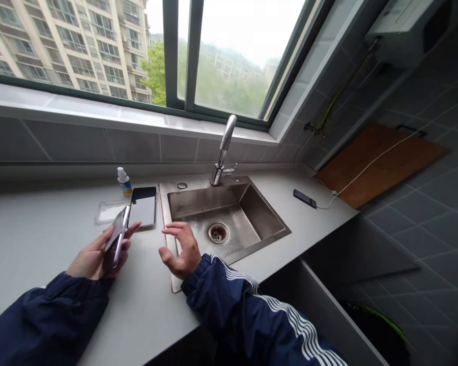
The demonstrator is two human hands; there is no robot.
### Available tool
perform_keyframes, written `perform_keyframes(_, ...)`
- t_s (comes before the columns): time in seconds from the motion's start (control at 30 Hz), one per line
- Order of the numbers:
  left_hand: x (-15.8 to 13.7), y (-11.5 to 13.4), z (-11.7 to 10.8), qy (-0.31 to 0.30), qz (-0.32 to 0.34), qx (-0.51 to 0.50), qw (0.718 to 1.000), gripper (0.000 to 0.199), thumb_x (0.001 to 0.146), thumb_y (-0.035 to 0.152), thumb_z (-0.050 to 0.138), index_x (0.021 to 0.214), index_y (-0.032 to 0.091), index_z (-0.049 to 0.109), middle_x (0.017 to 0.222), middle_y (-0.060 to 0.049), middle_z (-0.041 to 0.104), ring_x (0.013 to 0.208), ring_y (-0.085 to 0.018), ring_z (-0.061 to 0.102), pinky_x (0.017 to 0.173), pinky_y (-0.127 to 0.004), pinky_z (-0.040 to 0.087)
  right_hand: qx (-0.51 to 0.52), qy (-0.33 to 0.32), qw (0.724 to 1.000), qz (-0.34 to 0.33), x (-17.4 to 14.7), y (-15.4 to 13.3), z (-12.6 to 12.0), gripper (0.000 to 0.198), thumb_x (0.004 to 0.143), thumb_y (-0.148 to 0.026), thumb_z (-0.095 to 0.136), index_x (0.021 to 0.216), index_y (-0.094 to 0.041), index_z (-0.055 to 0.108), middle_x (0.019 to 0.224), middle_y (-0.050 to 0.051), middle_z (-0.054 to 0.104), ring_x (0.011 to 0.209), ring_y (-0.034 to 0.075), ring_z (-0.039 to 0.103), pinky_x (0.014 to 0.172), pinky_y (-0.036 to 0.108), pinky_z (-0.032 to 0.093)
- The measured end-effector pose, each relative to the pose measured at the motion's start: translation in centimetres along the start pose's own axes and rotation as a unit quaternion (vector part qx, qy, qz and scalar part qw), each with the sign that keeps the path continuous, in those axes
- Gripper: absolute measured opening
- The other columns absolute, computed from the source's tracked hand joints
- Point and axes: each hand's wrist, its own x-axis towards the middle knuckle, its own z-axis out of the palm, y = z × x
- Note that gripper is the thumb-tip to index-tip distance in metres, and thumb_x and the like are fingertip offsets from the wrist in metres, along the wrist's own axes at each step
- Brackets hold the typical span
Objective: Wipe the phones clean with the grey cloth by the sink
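The left hand [93,256] has its thumb and fingers clamped on a slim phone [118,236], tilted above the pale counter [26,229]; seen nearly edge-on, it could be another flat device. The right hand [185,251] is curved, thumb and fingertips apart, over the left rim of a steel sink [263,221]; whether it touches the rim is hard to tell. Just beyond the phone lie a clear case [107,211] and, beside it, a dark flat tablet [143,207]. A small white-capped bottle [124,183] stands behind them. Farther out are a chrome tap [225,145], a black phone on a white cable [304,198], and a window [232,66].
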Motion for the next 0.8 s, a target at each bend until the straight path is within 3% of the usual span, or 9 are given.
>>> perform_keyframes(0.07,0.6,0.0,-1.0,-0.025,0.001,-0.015,1.0,0.043,0.104,0.026,0.035,0.144,0.025,0.051,0.107,-0.006,0.077,0.062,-0.013,0.073,0.05,-0.022,0.059,-0.028,0.019,0.999,-0.017,0.1,-0.1,-0.1,0.041,0.083,-0.038,0.061,0.119,-0.018,0.063,0.125,0.013,0.059,0.12,0.024,0.057,0.105,0.042,0.047)
perform_keyframes(0.13,1.0,-0.1,-1.7,-0.057,-0.017,-0.035,0.998,0.049,0.104,0.029,0.032,0.151,0.027,0.041,0.12,-0.01,0.074,0.09,-0.022,0.076,0.071,-0.036,0.064,-0.065,0.023,0.997,-0.045,0.7,-0.4,-0.4,0.04,0.086,-0.036,0.058,0.121,-0.017,0.062,0.129,0.014,0.058,0.123,0.023,0.056,0.106,0.041,0.048)
perform_keyframes(0.23,1.5,-0.4,-2.4,-0.095,-0.059,-0.057,0.992,0.061,0.101,0.044,0.037,0.159,0.029,0.027,0.129,-0.013,0.069,0.119,-0.033,0.064,0.096,-0.055,0.053,-0.155,-0.047,0.976,-0.145,2.3,-0.7,-0.5,0.044,0.09,-0.038,0.057,0.128,-0.017,0.06,0.143,0.014,0.053,0.138,0.023,0.045,0.114,0.042,0.042)
perform_keyframes(0.3,1.8,-0.6,-2.8,-0.086,-0.069,-0.062,0.992,0.069,0.099,0.047,0.043,0.161,0.025,0.021,0.126,-0.012,0.07,0.123,-0.034,0.061,0.103,-0.055,0.048,-0.196,-0.126,0.946,-0.223,3.5,-0.9,-0.1,0.046,0.094,-0.039,0.054,0.132,-0.012,0.058,0.149,0.014,0.051,0.147,0.021,0.035,0.12,0.039,0.034)
perform_keyframes(0.4,2.2,-0.9,-3.5,-0.042,-0.061,-0.027,0.997,0.062,0.102,0.037,0.037,0.161,0.022,0.021,0.117,-0.011,0.074,0.115,-0.029,0.067,0.105,-0.047,0.049,-0.247,-0.227,0.896,-0.29,4.0,-1.1,1.0,0.049,0.101,-0.042,0.048,0.137,-0.01,0.055,0.156,0.011,0.046,0.153,0.019,0.023,0.124,0.036,0.028)
perform_keyframes(0.47,2.5,-0.9,-4.1,-0.032,-0.07,-0.006,0.997,0.064,0.103,0.045,0.031,0.161,0.02,0.023,0.114,-0.013,0.075,0.113,-0.028,0.068,0.103,-0.043,0.05,-0.277,-0.249,0.88,-0.295,3.4,-1.1,1.9,0.05,0.104,-0.045,0.042,0.139,-0.011,0.054,0.158,0.009,0.043,0.153,0.021,0.023,0.126,0.044,0.02)
perform_keyframes(0.6,3.1,-1.0,-5.8,-0.089,-0.166,-0.022,0.982,0.102,0.08,0.082,0.046,0.162,0.029,0.015,0.123,-0.01,0.072,0.134,-0.033,0.052,0.106,-0.051,0.046,-0.312,-0.281,0.864,-0.277,1.8,-1.3,2.7,0.07,0.101,-0.061,0.039,0.147,-0.009,0.044,0.164,0.01,0.031,0.154,0.024,0.019,0.126,0.054,0.015)
perform_keyframes(0.73,3.7,-1.0,-6.6,-0.063,-0.126,-0.036,0.989,0.09,0.086,0.074,0.041,0.162,0.035,0.011,0.125,-0.004,0.071,0.137,-0.028,0.049,0.107,-0.046,0.048,-0.327,-0.289,0.861,-0.26,1.8,-1.3,2.5,0.069,0.101,-0.061,0.038,0.148,-0.011,0.042,0.165,0.009,0.029,0.155,0.021,0.018,0.126,0.052,0.015)
perform_keyframes(0.8,4.0,-1.1,-6.5,-0.042,-0.081,-0.033,0.995,0.08,0.094,0.06,0.037,0.163,0.029,0.011,0.123,-0.004,0.072,0.136,-0.024,0.05,0.106,-0.038,0.048,-0.327,-0.286,0.867,-0.244,2.2,-1.1,2.3,0.07,0.101,-0.06,0.038,0.148,-0.009,0.041,0.165,0.009,0.029,0.154,0.021,0.019,0.126,0.051,0.017)
